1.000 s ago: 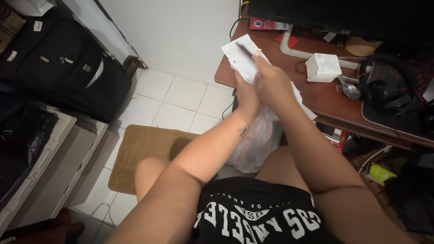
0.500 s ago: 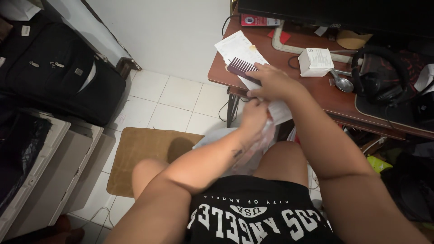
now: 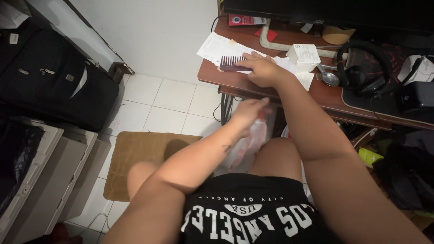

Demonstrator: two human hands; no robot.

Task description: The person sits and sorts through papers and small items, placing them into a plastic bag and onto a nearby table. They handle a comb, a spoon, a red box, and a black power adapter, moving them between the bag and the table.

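Observation:
My right hand (image 3: 263,69) rests on white papers (image 3: 216,45) on the brown desk (image 3: 235,81), fingers on the handle of a dark purple wide-tooth comb (image 3: 229,63) lying on the papers. My left hand (image 3: 249,110) is lower, blurred, just below the desk's front edge, above a translucent plastic bag (image 3: 246,143) between my knees. Whether it grips the bag I cannot tell.
On the desk stand a small white box (image 3: 304,53), a metal spoon (image 3: 328,77), black headphones (image 3: 364,72) on a dark mat and a monitor stand (image 3: 271,40). A black suitcase (image 3: 54,81) and a brown floor mat (image 3: 140,156) lie left.
My right hand has lowered the comb and papers from the air onto the desk. My left hand has let go of the papers and dropped below the desk edge toward the bag.

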